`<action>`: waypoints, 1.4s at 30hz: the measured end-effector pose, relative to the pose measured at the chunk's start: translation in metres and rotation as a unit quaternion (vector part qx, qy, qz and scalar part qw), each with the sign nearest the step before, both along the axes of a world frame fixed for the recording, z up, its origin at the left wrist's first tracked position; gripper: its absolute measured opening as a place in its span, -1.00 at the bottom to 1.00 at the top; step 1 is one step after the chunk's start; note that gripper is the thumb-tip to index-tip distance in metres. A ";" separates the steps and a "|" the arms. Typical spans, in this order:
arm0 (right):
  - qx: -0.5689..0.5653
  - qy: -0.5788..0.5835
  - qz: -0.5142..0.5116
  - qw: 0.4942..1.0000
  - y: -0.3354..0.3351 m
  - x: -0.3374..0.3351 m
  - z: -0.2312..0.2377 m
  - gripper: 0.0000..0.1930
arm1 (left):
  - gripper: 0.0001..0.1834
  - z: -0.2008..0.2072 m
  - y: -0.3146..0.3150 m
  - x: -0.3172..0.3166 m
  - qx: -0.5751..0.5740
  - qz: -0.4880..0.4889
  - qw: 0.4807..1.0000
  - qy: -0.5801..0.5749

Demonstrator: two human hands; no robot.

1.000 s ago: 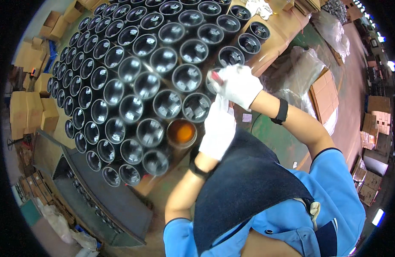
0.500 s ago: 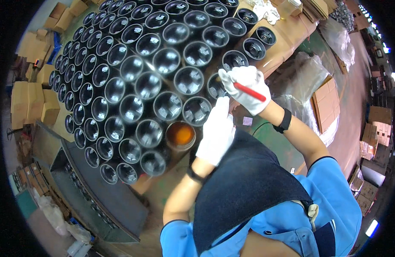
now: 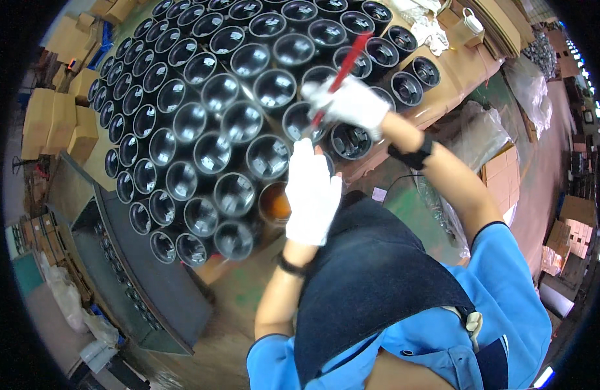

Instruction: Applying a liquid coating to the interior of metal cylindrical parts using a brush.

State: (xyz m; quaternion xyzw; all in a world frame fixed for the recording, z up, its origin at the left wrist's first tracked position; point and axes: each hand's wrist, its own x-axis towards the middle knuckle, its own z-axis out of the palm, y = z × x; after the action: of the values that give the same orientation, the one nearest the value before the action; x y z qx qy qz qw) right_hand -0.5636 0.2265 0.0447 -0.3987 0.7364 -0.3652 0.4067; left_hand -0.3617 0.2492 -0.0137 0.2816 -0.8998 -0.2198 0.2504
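Observation:
My right hand (image 3: pixel 352 104), in a white glove, is closed round a slim red stick-like tool (image 3: pixel 349 64). One end points up and away, the other down toward the left fingertips; motion blurs hand and tool. My left hand (image 3: pixel 313 198), also gloved, stretches its fingers forward beside the near cups, fingertips close to the tool's lower end. I cannot tell whether they touch a rim. Beneath both hands stand black glossy round cups (image 3: pixel 267 156), mouths up, packed in rows. An amber-coloured cup (image 3: pixel 274 203) is partly hidden by my left hand.
Cardboard boxes (image 3: pixel 49 127) stand at the left. Nearer on that side is a dark metal trough (image 3: pixel 153 273). A white cloth (image 3: pixel 430 32) and a white-lidded container (image 3: pixel 472 25) lie at the far right. Plastic sheeting (image 3: pixel 479 133) and cardboard (image 3: pixel 501 175) sit on the floor.
My right hand has moved left over the cups, and the red tool has swung from lying across the palm to pointing up and away. My left hand has shifted slightly left, now partly covering the amber-coloured cup.

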 end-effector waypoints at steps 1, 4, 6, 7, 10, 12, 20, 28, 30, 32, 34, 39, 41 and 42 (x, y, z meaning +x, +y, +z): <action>-0.007 0.089 0.030 0.996 -0.005 0.007 -0.018 -0.40 | -0.40 0.002 0.001 -0.004 -0.004 -0.001 1.000 -0.008; 0.073 0.345 0.179 0.919 -0.017 0.035 0.019 -0.60 | -0.43 0.002 -0.001 -0.004 -0.007 0.009 0.999 -0.044; 0.036 0.431 0.202 0.879 -0.011 0.045 0.023 -0.65 | -0.46 0.001 -0.003 -0.002 -0.003 0.015 0.998 -0.067; 0.007 0.437 0.210 0.875 -0.009 0.045 0.014 -0.64 | -0.49 0.000 -0.004 -0.002 -0.009 0.013 0.998 -0.059; -0.018 0.424 0.187 0.886 0.000 0.038 -0.007 -0.62 | -0.48 0.009 -0.003 -0.008 0.017 0.022 0.998 -0.054; 0.046 0.352 0.133 0.925 -0.006 0.036 -0.010 -0.59 | -0.45 0.007 -0.006 -0.005 0.000 0.021 0.999 -0.031; -0.219 0.181 -0.012 0.959 -0.018 0.029 -0.071 -0.55 | -0.39 0.013 -0.008 -0.002 0.016 -0.001 1.000 -0.023; -0.219 0.369 0.138 0.893 0.001 0.020 -0.038 -0.81 | -0.41 0.012 -0.006 -0.004 0.013 0.009 0.999 -0.045; -0.193 0.454 0.188 0.849 0.000 0.004 -0.064 -0.81 | -0.43 0.015 -0.004 -0.010 -0.009 0.004 0.999 -0.048; -0.211 -0.293 0.023 0.932 -0.003 -0.003 -0.050 -0.84 | -0.41 0.010 -0.004 -0.007 -0.011 0.000 0.998 -0.061; -0.146 -0.152 -0.052 0.976 0.024 -0.030 0.000 -0.74 | -0.42 0.014 -0.003 -0.004 -0.019 0.004 0.999 -0.050; 0.007 0.053 -0.096 0.994 0.085 -0.106 0.047 -0.49 | -0.51 0.027 0.012 -0.030 0.037 -0.103 0.993 0.038; 0.003 0.068 -0.112 0.991 0.095 -0.116 0.029 -0.46 | -0.50 0.026 0.021 -0.049 0.040 -0.149 0.986 0.061; 0.045 0.044 -0.123 0.990 0.091 -0.114 0.021 -0.46 | -0.48 0.014 0.024 -0.059 0.025 -0.164 0.985 0.051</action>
State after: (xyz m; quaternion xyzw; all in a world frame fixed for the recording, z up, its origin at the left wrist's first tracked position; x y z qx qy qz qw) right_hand -0.6773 0.3175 0.0660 -0.3019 0.8125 -0.3616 0.3435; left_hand -0.4203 0.2737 0.0003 0.1246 -0.9141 -0.2948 0.2489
